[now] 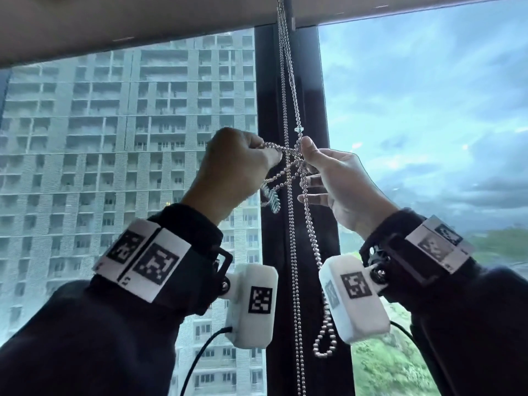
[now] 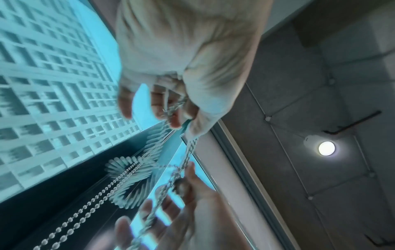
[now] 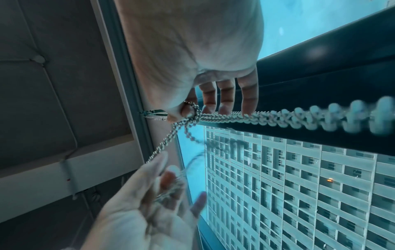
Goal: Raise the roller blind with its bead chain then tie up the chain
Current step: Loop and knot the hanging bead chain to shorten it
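Observation:
The beige roller blind (image 1: 143, 30) is rolled up near the top of the window. Its metal bead chain (image 1: 289, 81) hangs down in front of the dark mullion, crosses itself in a tangle between my hands, and ends in a small loop (image 1: 325, 342) below. My left hand (image 1: 240, 164) has curled fingers that grip strands of chain (image 2: 171, 108) pulled out to the left. My right hand (image 1: 325, 172) pinches the crossing point (image 3: 192, 110) between thumb and forefinger, its other fingers (image 3: 226, 98) stretched out. A blurred length of chain (image 1: 270, 197) dangles under the left hand.
The black window mullion (image 1: 268, 81) stands right behind the chain, with glass panes on both sides. A tall apartment block (image 1: 114, 138) fills the left pane. A ceiling lamp (image 2: 326, 148) shows in the left wrist view. White wrist cameras (image 1: 251, 304) hang under both forearms.

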{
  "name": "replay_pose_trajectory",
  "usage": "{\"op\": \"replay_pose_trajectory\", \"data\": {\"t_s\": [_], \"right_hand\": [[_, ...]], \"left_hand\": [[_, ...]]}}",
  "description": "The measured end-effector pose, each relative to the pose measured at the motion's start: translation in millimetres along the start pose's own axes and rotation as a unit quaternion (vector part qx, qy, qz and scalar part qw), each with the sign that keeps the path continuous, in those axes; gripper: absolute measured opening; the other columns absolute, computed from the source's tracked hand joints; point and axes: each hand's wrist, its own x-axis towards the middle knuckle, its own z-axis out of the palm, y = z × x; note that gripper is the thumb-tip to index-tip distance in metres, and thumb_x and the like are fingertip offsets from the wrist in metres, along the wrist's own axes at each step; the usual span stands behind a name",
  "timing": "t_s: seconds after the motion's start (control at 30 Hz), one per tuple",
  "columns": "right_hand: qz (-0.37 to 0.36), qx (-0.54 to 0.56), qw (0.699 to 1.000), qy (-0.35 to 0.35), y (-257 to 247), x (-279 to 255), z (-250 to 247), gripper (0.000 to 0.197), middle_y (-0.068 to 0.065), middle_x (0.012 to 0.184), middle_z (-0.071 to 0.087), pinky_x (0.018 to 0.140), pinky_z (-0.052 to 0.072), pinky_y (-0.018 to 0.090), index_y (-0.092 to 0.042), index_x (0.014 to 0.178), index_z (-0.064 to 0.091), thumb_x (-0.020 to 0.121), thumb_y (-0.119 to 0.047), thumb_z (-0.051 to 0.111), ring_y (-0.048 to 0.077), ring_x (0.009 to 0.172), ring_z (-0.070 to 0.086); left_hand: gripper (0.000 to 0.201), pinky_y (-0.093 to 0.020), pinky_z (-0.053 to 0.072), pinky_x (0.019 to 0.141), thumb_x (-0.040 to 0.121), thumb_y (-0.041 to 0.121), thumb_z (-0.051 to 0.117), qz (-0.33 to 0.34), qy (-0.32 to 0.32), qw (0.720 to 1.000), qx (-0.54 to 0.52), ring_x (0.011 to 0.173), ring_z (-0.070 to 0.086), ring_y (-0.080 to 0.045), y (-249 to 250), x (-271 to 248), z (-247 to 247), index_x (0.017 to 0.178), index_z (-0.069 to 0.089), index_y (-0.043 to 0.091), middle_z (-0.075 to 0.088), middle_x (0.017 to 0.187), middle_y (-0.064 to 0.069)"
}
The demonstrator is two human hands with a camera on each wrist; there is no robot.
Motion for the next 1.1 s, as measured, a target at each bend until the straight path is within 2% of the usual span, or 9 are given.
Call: {"op": "replay_pose_trajectory", "data": {"t_s": [0.07, 0.17, 0.27, 0.37, 0.53, 0.7, 0.87, 1.03, 1.1], "right_hand": [[0.019, 0.011, 1.0, -0.005, 6, 1, -4, 0.033, -0.002, 0.083, 0.054, 0.079, 0.057, 0.048, -0.021, 0.077, 0.063, 0.088, -0.052, 0.067, 0.023, 0.083, 0.052], [0.03, 0.027, 0.999, -0.005, 13, 1, -11, 0.033, -0.001, 0.087, 0.054, 0.069, 0.058, 0.039, -0.018, 0.081, 0.063, 0.09, -0.05, 0.065, 0.022, 0.08, 0.054], [0.035, 0.044, 0.998, -0.015, 17, 1, -13, 0.03, 0.0, 0.091, 0.055, 0.078, 0.056, 0.044, -0.02, 0.082, 0.065, 0.089, -0.049, 0.067, 0.024, 0.088, 0.054], [0.039, 0.044, 0.998, -0.015, 20, 0, -14, 0.03, -0.004, 0.084, 0.057, 0.088, 0.053, 0.05, -0.022, 0.072, 0.064, 0.087, -0.048, 0.07, 0.025, 0.089, 0.051], [0.054, 0.02, 0.997, -0.041, 33, -5, -13, 0.032, -0.001, 0.083, 0.055, 0.083, 0.057, 0.048, -0.018, 0.073, 0.059, 0.089, -0.044, 0.068, 0.024, 0.09, 0.051], [0.059, 0.017, 0.997, -0.047, 45, -3, -17, 0.037, -0.003, 0.078, 0.055, 0.081, 0.056, 0.048, -0.021, 0.064, 0.055, 0.089, -0.046, 0.067, 0.026, 0.092, 0.051], [0.049, 0.01, 0.998, -0.043, 48, -1, -18, 0.041, -0.007, 0.071, 0.053, 0.077, 0.05, 0.042, -0.023, 0.058, 0.056, 0.09, -0.048, 0.066, 0.025, 0.09, 0.047], [0.065, 0.027, 0.997, -0.039, 47, -4, -20, 0.033, -0.004, 0.077, 0.051, 0.083, 0.049, 0.046, -0.019, 0.073, 0.057, 0.095, -0.042, 0.06, 0.022, 0.084, 0.052], [0.068, 0.031, 0.996, -0.045, 45, -7, -18, 0.031, -0.004, 0.077, 0.051, 0.081, 0.05, 0.043, -0.016, 0.078, 0.056, 0.097, -0.04, 0.057, 0.015, 0.074, 0.053]], "left_hand": [[0.039, -0.024, 0.036, 0.048, 0.086, 0.018, 0.068, 0.008, 0.021, 0.999, -0.045, 0.047, 0.039, -0.017, -1, 2, -5, 0.059, 0.055, -0.005, 0.043, 0.047, -0.01], [0.036, -0.027, 0.051, 0.068, 0.094, 0.014, 0.061, -0.019, -0.021, 0.973, -0.229, 0.063, 0.067, -0.022, 3, 1, -12, 0.061, 0.057, 0.001, 0.058, 0.053, -0.015], [0.041, -0.025, 0.046, 0.044, 0.099, 0.021, 0.056, -0.069, -0.084, 0.915, -0.389, 0.034, 0.038, -0.011, 11, -8, -10, 0.062, 0.038, 0.017, 0.029, 0.043, 0.003], [0.048, -0.023, 0.016, 0.045, 0.097, 0.044, 0.052, -0.059, -0.124, 0.955, -0.261, 0.038, 0.016, -0.01, 5, -11, -8, 0.059, 0.036, 0.019, 0.024, 0.044, 0.007], [0.087, -0.016, 0.029, 0.039, 0.075, 0.075, 0.041, -0.034, -0.212, 0.968, 0.126, 0.034, 0.038, -0.006, -14, -12, -4, 0.104, 0.068, -0.003, 0.057, 0.057, -0.006], [0.049, -0.029, 0.042, 0.057, 0.09, 0.05, 0.06, -0.116, -0.289, 0.908, 0.281, 0.044, 0.056, -0.007, -37, -16, -4, 0.077, 0.075, 0.006, 0.062, 0.046, 0.003], [0.036, -0.019, 0.039, 0.041, 0.093, 0.033, 0.064, -0.174, -0.306, 0.876, 0.328, 0.031, 0.05, -0.002, -44, -12, -13, 0.072, 0.071, 0.005, 0.064, 0.05, 0.001], [0.043, -0.021, 0.034, 0.04, 0.097, 0.043, 0.051, -0.125, -0.226, 0.966, -0.005, 0.037, 0.041, -0.007, -49, -5, -15, 0.093, 0.073, 0.006, 0.059, 0.06, -0.004], [0.058, -0.026, 0.043, 0.048, 0.098, 0.054, 0.042, -0.144, -0.171, 0.956, -0.19, 0.047, 0.052, -0.013, -46, -5, -11, 0.082, 0.07, 0.005, 0.055, 0.056, -0.004]]}}
